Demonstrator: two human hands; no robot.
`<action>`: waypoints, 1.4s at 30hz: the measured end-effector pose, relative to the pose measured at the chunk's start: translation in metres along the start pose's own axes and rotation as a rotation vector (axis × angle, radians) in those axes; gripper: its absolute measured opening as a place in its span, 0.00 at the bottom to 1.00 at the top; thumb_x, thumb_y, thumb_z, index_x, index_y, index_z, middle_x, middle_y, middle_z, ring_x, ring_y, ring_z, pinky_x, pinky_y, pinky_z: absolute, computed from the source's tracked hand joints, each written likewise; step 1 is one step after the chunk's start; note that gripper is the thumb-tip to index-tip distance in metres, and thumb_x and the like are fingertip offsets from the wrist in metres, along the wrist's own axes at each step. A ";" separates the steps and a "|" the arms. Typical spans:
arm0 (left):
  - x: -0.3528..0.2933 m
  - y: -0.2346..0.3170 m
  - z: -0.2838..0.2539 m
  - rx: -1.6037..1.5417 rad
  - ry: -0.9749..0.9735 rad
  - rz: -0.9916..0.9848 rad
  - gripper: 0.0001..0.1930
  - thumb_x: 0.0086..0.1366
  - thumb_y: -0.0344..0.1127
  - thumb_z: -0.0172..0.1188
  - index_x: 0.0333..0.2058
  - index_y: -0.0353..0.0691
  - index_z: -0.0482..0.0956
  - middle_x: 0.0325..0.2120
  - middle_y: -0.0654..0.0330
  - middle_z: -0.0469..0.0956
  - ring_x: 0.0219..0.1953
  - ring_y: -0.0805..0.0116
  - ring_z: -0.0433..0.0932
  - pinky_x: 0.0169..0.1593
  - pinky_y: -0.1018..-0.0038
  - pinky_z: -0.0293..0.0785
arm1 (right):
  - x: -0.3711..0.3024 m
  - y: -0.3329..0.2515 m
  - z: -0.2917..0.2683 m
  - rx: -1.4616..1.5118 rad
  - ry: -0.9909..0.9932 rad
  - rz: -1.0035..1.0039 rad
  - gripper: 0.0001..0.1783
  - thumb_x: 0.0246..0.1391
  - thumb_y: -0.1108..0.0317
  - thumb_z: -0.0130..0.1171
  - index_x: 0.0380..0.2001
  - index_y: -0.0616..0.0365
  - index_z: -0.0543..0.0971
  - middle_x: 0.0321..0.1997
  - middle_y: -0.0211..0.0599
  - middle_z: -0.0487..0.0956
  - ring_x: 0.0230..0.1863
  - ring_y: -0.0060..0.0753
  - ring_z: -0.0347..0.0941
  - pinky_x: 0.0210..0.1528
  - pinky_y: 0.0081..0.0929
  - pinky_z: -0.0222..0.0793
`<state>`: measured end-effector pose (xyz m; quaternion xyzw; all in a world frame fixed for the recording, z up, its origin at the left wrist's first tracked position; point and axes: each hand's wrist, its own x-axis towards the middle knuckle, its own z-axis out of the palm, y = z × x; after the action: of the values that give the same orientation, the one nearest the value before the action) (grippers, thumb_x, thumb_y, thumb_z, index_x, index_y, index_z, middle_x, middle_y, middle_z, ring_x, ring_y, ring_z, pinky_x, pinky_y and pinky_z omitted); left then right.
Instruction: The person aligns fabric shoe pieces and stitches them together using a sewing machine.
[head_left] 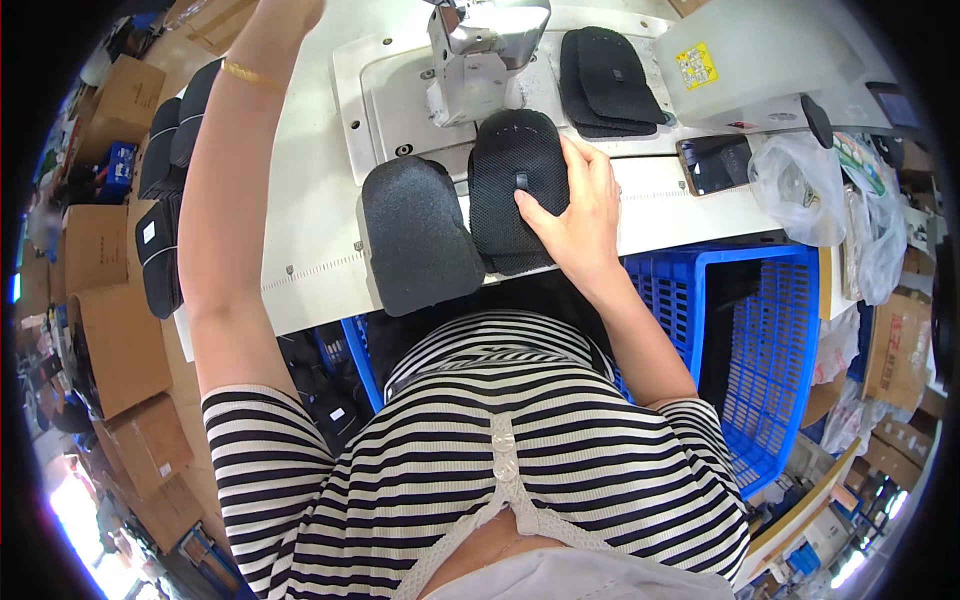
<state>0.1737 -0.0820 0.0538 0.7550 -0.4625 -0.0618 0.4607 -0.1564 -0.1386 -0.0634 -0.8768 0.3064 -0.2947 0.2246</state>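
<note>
My right hand (pixel 575 215) lies flat on a black mesh pad (pixel 512 175) on the white sewing table (pixel 310 190), fingers spread over its right side. The pad's far end sits under the sewing machine head (pixel 480 50). A second black padded piece (pixel 418 235) lies just to its left, hanging over the table's front edge. My left arm reaches up the left side with a gold bracelet (pixel 250 75) at the wrist; the left hand itself is beyond the top edge and out of sight.
A stack of black pads (pixel 608 82) lies behind the machine. More black pieces (pixel 165 200) line the table's left edge. A blue plastic crate (pixel 770 340) stands at the right, clear bags (pixel 800 185) above it, cardboard boxes (pixel 110 340) on the left.
</note>
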 end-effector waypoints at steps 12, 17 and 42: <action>-0.212 0.035 0.061 0.592 0.028 0.127 0.40 0.49 0.44 0.76 0.53 0.28 0.65 0.46 0.43 0.70 0.50 0.44 0.70 0.57 0.59 0.66 | -0.011 0.002 0.008 -0.107 0.293 -0.220 0.32 0.47 0.66 0.69 0.56 0.62 0.72 0.48 0.42 0.75 0.50 0.43 0.69 0.57 0.42 0.57; -0.208 0.028 0.064 0.487 0.042 0.088 0.40 0.51 0.39 0.76 0.57 0.30 0.62 0.49 0.46 0.72 0.53 0.51 0.72 0.55 0.61 0.71 | 0.000 0.003 -0.001 0.216 0.419 -0.147 0.29 0.55 0.78 0.61 0.61 0.66 0.66 0.47 0.43 0.77 0.42 0.35 0.72 0.51 0.31 0.68; -0.146 0.067 0.031 -1.081 0.198 -0.358 0.15 0.58 0.17 0.64 0.45 0.31 0.78 0.39 0.53 0.82 0.40 0.65 0.83 0.47 0.72 0.81 | 0.014 -0.060 -0.038 1.212 -0.158 0.181 0.03 0.53 0.83 0.59 0.31 0.67 0.75 0.41 0.38 0.77 0.36 0.24 0.81 0.37 0.19 0.79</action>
<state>0.0317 -0.0012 0.0380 0.4812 -0.1850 -0.2955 0.8043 -0.1479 -0.1136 0.0040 -0.5830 0.1401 -0.3303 0.7290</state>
